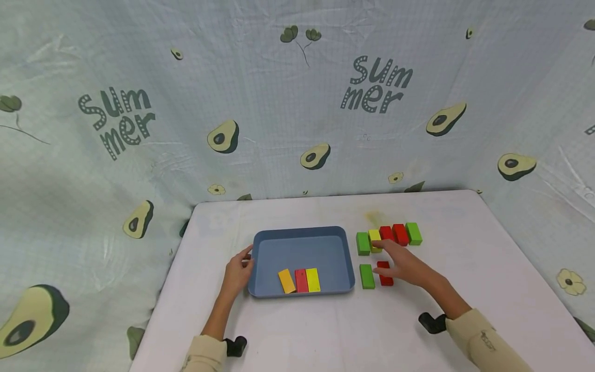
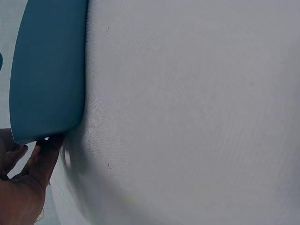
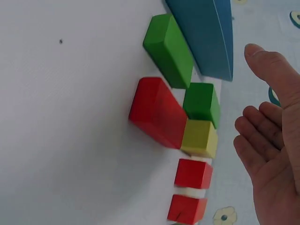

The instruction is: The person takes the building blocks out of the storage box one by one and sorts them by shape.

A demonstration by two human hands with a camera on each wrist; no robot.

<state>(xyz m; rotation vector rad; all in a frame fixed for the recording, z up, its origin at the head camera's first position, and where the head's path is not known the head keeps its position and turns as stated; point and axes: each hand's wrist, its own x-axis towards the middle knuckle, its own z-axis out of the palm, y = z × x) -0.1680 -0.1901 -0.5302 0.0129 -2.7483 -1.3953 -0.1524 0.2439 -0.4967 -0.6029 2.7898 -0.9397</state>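
A blue-grey tray [image 1: 302, 258] lies on the table, holding an orange block [image 1: 286, 281], a red block [image 1: 301, 280] and a yellow block [image 1: 313, 280] along its near side. My left hand [image 1: 238, 272] touches the tray's left end; in the left wrist view, its fingers [image 2: 49, 152] rest against the outer wall. My right hand [image 1: 403, 262] hovers over the loose blocks with thumb and fingers apart, holding nothing. Under it are a yellow block [image 1: 374, 241] and a red block [image 1: 385, 278]. Left of that red block stands a green block [image 1: 366, 276].
The back row also has a green block [image 1: 363, 244] at its left end, two red blocks [image 1: 400, 234] and another green block [image 1: 413, 233] at its right end. A patterned cloth [image 1: 279, 103] hangs behind the white table [image 1: 325, 330].
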